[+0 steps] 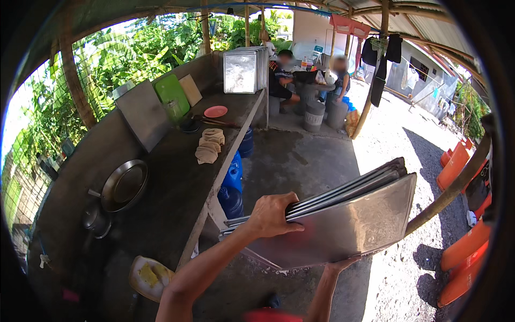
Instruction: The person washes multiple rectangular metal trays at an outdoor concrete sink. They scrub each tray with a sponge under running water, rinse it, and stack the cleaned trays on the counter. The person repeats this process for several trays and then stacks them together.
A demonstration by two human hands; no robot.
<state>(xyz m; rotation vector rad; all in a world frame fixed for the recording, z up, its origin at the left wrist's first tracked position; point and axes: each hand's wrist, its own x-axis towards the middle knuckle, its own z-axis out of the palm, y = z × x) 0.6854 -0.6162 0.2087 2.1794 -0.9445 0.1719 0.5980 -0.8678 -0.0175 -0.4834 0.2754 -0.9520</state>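
A tilted stack of metal baking trays [342, 225] is held up in front of me, over the concrete floor. My left hand [273, 215] grips its upper edge, with the thumb on the near tray's flat face. Under the lower edge, my right hand [342, 263] supports the stack; its fingers are partly hidden by the trays. Another row of metal trays [240, 72] stands upright at the far end of the concrete counter [177, 181]. Nearer on that counter lie folded beige cloths [210, 145] and a pink plate [215, 111].
A metal pan [124, 185], a pot [96, 222], a green cutting board [171, 94] and a large flat board [143, 114] line the wall. Below the counter stand blue water containers [231, 201]. A wooden post [446, 193] and orange gas cylinders [466, 245] are at right. People sit at a far table.
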